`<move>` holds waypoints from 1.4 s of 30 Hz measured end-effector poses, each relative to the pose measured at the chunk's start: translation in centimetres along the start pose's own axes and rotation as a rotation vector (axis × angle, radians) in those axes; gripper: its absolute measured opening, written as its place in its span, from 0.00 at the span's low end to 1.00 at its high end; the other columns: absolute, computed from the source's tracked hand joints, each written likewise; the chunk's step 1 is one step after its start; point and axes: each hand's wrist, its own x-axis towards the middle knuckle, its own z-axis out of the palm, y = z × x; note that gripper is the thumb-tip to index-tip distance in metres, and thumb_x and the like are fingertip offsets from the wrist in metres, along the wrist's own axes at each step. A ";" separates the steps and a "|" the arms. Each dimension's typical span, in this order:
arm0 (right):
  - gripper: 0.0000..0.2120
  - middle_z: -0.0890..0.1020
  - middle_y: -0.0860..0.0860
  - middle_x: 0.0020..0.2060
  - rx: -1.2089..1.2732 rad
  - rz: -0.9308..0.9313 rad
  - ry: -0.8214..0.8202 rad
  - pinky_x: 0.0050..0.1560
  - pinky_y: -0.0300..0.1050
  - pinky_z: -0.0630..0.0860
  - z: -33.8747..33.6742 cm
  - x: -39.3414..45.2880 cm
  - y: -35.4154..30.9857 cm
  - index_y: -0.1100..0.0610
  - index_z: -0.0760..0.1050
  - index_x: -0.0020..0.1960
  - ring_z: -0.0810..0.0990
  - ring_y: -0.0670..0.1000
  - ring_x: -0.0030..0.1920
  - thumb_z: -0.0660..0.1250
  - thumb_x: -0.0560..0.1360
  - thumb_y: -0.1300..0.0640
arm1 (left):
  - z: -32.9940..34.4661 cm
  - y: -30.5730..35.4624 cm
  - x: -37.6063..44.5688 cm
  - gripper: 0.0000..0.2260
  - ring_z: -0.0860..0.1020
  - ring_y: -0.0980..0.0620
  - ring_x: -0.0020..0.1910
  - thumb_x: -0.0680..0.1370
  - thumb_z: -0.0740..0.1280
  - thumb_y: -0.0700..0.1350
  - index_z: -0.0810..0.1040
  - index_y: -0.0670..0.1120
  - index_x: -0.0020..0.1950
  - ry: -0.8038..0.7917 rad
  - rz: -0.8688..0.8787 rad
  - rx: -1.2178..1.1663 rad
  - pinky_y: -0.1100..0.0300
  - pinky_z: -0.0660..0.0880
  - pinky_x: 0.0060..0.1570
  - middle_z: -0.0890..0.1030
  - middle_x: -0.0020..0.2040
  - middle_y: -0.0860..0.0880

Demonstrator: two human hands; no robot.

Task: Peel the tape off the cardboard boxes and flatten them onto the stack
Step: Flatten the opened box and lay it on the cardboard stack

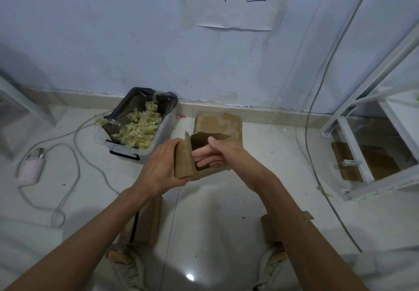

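The small cardboard box [184,159] is held in the air above the floor, near the middle of the view, just nearer than the flattened cardboard stack [217,124] lying by the far wall. The left hand [158,166] grips the box's left end, fingers wrapped round its outer face, while the right hand [217,154] reaches into the open top with straight fingers [201,153] pressing against the inside wall. I judge the main risk to be the box slipping out of the one-handed grip if the right hand pushes too hard, or the thin wall tearing rather than folding along its crease; any tape left on it, which I cannot make out, would resist the collapse. A clear plastic bin [158,141] lined with a black bag and filled with crumpled tape [140,127] sits to the left of the stack. The pale glossy tiled floor [260,177] carries loose cables [77,154] and a pink charger [31,168] at left, more cardboard near the feet, and a white metal rack [353,154] at right; a handwritten paper sign [231,0] hangs on the bluish wall
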 end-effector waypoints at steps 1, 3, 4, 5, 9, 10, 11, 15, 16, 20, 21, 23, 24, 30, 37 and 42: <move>0.25 0.89 0.51 0.52 -0.016 -0.014 -0.050 0.64 0.41 0.78 -0.2 -0.2 -0.3 0.55 0.86 0.57 0.87 0.50 0.56 0.53 0.88 0.46 | 0.0 0.0 0.0 0.49 0.71 0.54 0.62 0.63 0.82 0.63 0.61 0.51 0.76 -0.008 -0.021 -0.023 0.52 0.75 0.58 0.71 0.68 0.51; 0.25 0.89 0.50 0.51 0.008 -0.043 0.006 0.61 0.37 0.78 -0.7 -0.1 -0.6 0.56 0.86 0.56 0.87 0.48 0.55 0.52 0.89 0.47 | -0.1 -0.2 0.0 0.50 0.70 0.54 0.64 0.63 0.83 0.60 0.60 0.51 0.77 -0.008 -0.054 -0.047 0.51 0.75 0.59 0.70 0.69 0.52; 0.24 0.89 0.49 0.50 0.042 -0.046 0.106 0.59 0.37 0.79 -1.1 0.1 -0.5 0.56 0.86 0.55 0.87 0.48 0.53 0.53 0.88 0.48 | -0.1 -0.2 0.1 0.50 0.70 0.55 0.65 0.62 0.84 0.60 0.60 0.52 0.76 0.000 -0.070 -0.070 0.52 0.75 0.60 0.70 0.69 0.52; 0.22 0.89 0.49 0.48 0.060 -0.040 0.228 0.58 0.40 0.80 -1.8 0.5 0.0 0.56 0.86 0.54 0.87 0.47 0.52 0.56 0.88 0.49 | -0.2 -0.1 0.2 0.50 0.69 0.55 0.65 0.62 0.84 0.59 0.60 0.52 0.76 0.007 -0.091 -0.113 0.53 0.75 0.60 0.69 0.69 0.53; 0.15 0.86 0.49 0.53 -0.150 0.108 0.525 0.63 0.56 0.80 -5.1 1.6 3.5 0.53 0.82 0.58 0.84 0.52 0.56 0.67 0.81 0.44 | -0.5 0.4 0.4 0.49 0.69 0.56 0.66 0.63 0.84 0.57 0.60 0.54 0.76 0.008 -0.098 -0.218 0.55 0.74 0.60 0.68 0.70 0.55; 0.21 0.83 0.50 0.57 -0.199 0.194 0.506 0.63 0.58 0.80 -5.6 1.7 4.0 0.52 0.79 0.63 0.82 0.53 0.59 0.69 0.78 0.39 | -0.7 0.6 0.3 0.49 0.69 0.56 0.66 0.63 0.84 0.58 0.60 0.54 0.76 0.006 -0.068 -0.205 0.55 0.73 0.60 0.68 0.70 0.55; 0.28 0.81 0.50 0.61 -0.229 0.270 0.469 0.64 0.58 0.80 -5.9 1.8 4.4 0.52 0.75 0.67 0.81 0.55 0.62 0.70 0.76 0.35 | -0.8 0.8 0.2 0.49 0.69 0.56 0.66 0.63 0.84 0.58 0.60 0.55 0.76 0.002 -0.033 -0.193 0.56 0.73 0.60 0.68 0.70 0.56; 0.36 0.77 0.51 0.62 -0.321 0.367 0.362 0.60 0.54 0.79 -6.8 2.0 4.7 0.53 0.68 0.70 0.79 0.56 0.63 0.74 0.72 0.33 | -1.0 2.2 0.0 0.47 0.68 0.60 0.64 0.64 0.83 0.58 0.61 0.53 0.76 -0.008 0.131 -0.139 0.66 0.69 0.57 0.69 0.67 0.57; 0.33 0.78 0.51 0.59 -0.332 0.359 0.355 0.58 0.53 0.79 -7.1 2.1 4.8 0.52 0.69 0.68 0.79 0.55 0.61 0.75 0.73 0.35 | -1.1 2.5 0.0 0.47 0.68 0.61 0.63 0.64 0.83 0.57 0.62 0.53 0.76 -0.003 0.154 -0.128 0.68 0.67 0.56 0.69 0.67 0.57; 0.11 0.84 0.51 0.52 -0.440 0.320 0.507 0.55 0.57 0.82 -8.7 2.0 6.3 0.51 0.80 0.54 0.82 0.54 0.54 0.72 0.74 0.47 | -1.4 2.7 -0.1 0.47 0.69 0.61 0.64 0.64 0.83 0.57 0.62 0.54 0.76 -0.005 0.116 -0.193 0.62 0.71 0.57 0.69 0.67 0.57; 0.08 0.85 0.52 0.51 -0.439 0.312 0.550 0.56 0.58 0.83 -9.4 1.9 6.7 0.51 0.82 0.52 0.83 0.54 0.52 0.70 0.76 0.49 | -1.5 2.7 -0.2 0.47 0.69 0.61 0.64 0.64 0.84 0.57 0.62 0.55 0.76 -0.005 0.071 -0.241 0.61 0.73 0.58 0.69 0.67 0.59; 0.08 0.87 0.57 0.52 -0.233 0.297 0.560 0.57 0.59 0.84 -10.2 1.2 7.2 0.54 0.84 0.51 0.85 0.54 0.50 0.68 0.80 0.52 | -1.8 3.0 -0.2 0.46 0.71 0.61 0.65 0.65 0.84 0.55 0.62 0.58 0.76 -0.024 -0.046 -0.364 0.61 0.74 0.58 0.70 0.66 0.61; 0.10 0.87 0.58 0.54 -0.040 0.285 0.524 0.59 0.58 0.83 -10.3 1.0 7.3 0.56 0.83 0.53 0.86 0.54 0.50 0.67 0.82 0.51 | -2.0 3.3 -0.1 0.44 0.72 0.62 0.64 0.66 0.84 0.54 0.62 0.59 0.75 -0.052 -0.102 -0.440 0.61 0.76 0.58 0.71 0.66 0.62; 0.32 0.83 0.53 0.66 0.495 0.208 0.261 0.70 0.57 0.72 -8.0 1.2 8.9 0.50 0.76 0.69 0.81 0.54 0.67 0.55 0.81 0.28 | -2.5 3.3 0.0 0.28 0.82 0.48 0.63 0.76 0.71 0.63 0.77 0.50 0.71 -0.234 -0.525 -1.114 0.43 0.76 0.67 0.84 0.63 0.49; 0.27 0.80 0.51 0.62 0.195 0.287 0.437 0.49 0.45 0.79 -5.0 2.0 10.1 0.53 0.71 0.71 0.81 0.49 0.57 0.73 0.78 0.42 | -2.1 2.6 0.6 0.19 0.84 0.41 0.59 0.82 0.65 0.56 0.80 0.46 0.66 -0.209 -0.755 -1.251 0.46 0.79 0.57 0.86 0.57 0.43; 0.24 0.81 0.48 0.65 0.312 0.293 0.311 0.57 0.47 0.76 -3.2 2.6 9.4 0.48 0.73 0.73 0.79 0.50 0.62 0.57 0.84 0.36 | -0.6 2.6 0.2 0.30 0.83 0.42 0.60 0.81 0.51 0.71 0.79 0.53 0.68 -0.166 -0.831 -1.404 0.40 0.77 0.62 0.85 0.61 0.43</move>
